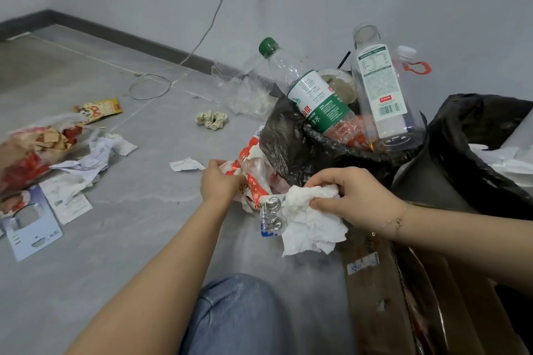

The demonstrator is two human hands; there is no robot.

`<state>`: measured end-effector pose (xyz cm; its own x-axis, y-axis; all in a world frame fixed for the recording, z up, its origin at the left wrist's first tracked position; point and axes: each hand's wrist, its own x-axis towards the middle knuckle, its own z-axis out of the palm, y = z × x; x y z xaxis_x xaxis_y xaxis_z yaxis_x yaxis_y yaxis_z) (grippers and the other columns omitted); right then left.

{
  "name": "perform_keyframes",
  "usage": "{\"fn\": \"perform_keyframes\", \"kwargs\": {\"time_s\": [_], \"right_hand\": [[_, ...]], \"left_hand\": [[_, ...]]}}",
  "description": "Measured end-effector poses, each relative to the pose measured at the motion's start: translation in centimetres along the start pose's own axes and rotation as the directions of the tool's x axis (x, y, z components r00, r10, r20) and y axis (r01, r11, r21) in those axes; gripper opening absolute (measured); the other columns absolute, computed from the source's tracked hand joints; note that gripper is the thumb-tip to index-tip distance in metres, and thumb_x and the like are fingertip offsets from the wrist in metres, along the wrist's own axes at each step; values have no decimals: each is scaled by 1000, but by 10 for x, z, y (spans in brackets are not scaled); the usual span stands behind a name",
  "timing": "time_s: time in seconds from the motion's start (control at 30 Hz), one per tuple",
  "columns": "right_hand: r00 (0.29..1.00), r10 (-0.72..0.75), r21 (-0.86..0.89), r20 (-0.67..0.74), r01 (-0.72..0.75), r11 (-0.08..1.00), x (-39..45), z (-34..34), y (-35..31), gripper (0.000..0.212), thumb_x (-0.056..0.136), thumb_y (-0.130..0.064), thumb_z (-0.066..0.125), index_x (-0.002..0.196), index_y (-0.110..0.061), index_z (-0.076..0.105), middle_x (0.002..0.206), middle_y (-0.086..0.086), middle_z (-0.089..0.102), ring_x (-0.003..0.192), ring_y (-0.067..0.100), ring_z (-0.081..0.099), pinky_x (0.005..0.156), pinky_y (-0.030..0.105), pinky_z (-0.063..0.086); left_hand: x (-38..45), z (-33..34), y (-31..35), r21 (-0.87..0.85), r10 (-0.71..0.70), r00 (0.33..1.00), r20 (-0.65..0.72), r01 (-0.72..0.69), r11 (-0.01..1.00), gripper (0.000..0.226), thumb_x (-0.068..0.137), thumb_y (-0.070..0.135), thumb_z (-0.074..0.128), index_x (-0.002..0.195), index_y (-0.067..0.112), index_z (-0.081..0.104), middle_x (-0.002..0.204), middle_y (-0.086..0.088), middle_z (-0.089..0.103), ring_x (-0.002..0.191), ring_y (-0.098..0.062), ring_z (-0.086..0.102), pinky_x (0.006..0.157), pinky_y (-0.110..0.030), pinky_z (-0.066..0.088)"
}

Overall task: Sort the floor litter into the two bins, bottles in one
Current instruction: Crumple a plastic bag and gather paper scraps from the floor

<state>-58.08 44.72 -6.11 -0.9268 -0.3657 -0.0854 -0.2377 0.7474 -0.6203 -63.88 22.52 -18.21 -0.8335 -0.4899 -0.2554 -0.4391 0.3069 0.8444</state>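
Note:
My right hand [354, 194] grips a crumpled white tissue [313, 220] together with a silver blister pack [271, 215], low in front of the bins. My left hand [220, 183] grips a red-and-white plastic wrapper [253, 173] lying on the floor against the near bin. That bin [291, 138] has a black liner and holds a green-capped bottle [311, 92], a tall clear bottle [380, 92] and a lidded cup [340, 85]. A second black-lined bin [473, 130] to the right holds white paper [510, 164].
Snack bags [31, 150], crumpled paper [95, 158], a white scrap [186, 165], printed cards [31, 225], a beige scrunchie [212, 119] and a clear plastic bag [245, 86] litter the grey floor. A charger cable [161, 81] hangs from the wall socket. Cardboard [403, 297] lies at right; my knee [236, 314] is below.

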Motion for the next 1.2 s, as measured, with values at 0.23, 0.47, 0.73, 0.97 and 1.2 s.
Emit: {"fn": "perform_keyframes", "kwargs": {"time_s": [0.23,0.47,0.73,0.97,1.2], "right_hand": [[993,71,105,-96,-60,993,-25,-18,-7,19,77,-13,76,94,-19,72,90,-6,70,83,7,64,75,18,52],[960,145,279,-238,-76,957,-62,-49,-21,17,78,-13,75,90,-24,69,93,-3,71,89,16,68,81,35,58],[835,148,331,-530,43,942,-132,-104,0,23,84,-16,70,104,-25,65,98,-6,69,92,15,66,79,35,58],[543,232,289,-807,22,957,-142,-175,46,38,83,-18,71,108,-24,44,97,5,61,79,24,60,73,34,50],[596,391,239,-702,-320,917,-109,-199,120,25,82,-19,71,98,-13,54,98,8,60,84,26,58,71,28,42]], "left_hand": [[-72,-40,-2,-203,75,993,-88,-91,975,19,75,17,73,89,21,60,81,7,65,80,-17,64,73,-31,50],[-149,-62,27,-482,34,998,-51,-55,874,15,78,15,72,90,14,64,84,1,70,78,-18,67,70,-31,52],[-206,-41,79,-597,136,960,245,39,801,27,81,17,71,104,16,59,96,-7,72,84,-23,70,68,-33,54],[-224,-5,132,-592,234,898,373,36,805,32,81,19,71,110,18,57,104,-7,70,91,-23,69,72,-35,56],[-227,20,176,-593,328,836,439,-5,805,33,81,17,71,113,14,62,103,-7,73,92,-23,71,84,-39,57]]}}
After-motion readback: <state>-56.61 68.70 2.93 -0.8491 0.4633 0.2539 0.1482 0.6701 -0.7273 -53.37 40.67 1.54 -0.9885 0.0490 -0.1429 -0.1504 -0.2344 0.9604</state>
